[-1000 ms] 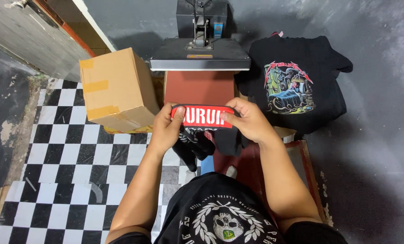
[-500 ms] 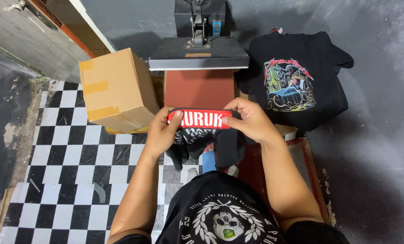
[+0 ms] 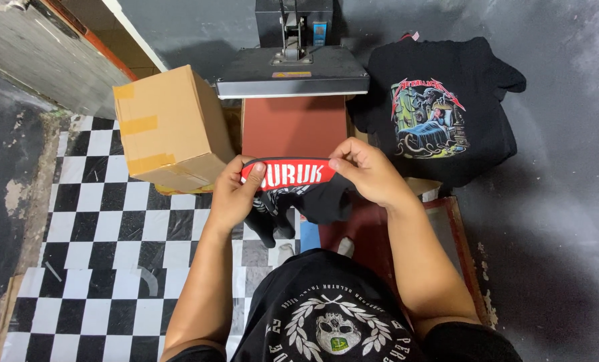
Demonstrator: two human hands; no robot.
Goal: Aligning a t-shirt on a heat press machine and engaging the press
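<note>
Person is standing at the heat press (image 3: 292, 74), both hands up in front of the lower platen (image 3: 294, 126). Left hand (image 3: 232, 198) and right hand (image 3: 370, 173) each pinch one end of a black garment (image 3: 313, 194) — fingers closed on the fabric, thumbs on top of a red band with white lettering (image 3: 289, 174) that's stretched flat between them. The rest of the garment hangs bunched below the band, just in front of the platen's near edge, not lying on it.

Press is open: grey upper plate (image 3: 291, 72) swung up and back, reddish-brown pad exposed and bare.

Left of the press sits a taped cardboard box (image 3: 168, 127), tilted, its corner close to the left hand but not touching as far as I can tell. Right of the press there's a black printed T-shirt (image 3: 440, 110) laid out flat, graphic side up — well apart from the right hand.

Floor under the left arm is black-and-white checkered vinyl (image 3: 105, 221); dark concrete on the right. Something red and framed sits low under the right forearm, mostly hidden — can't tell what it is.
</note>
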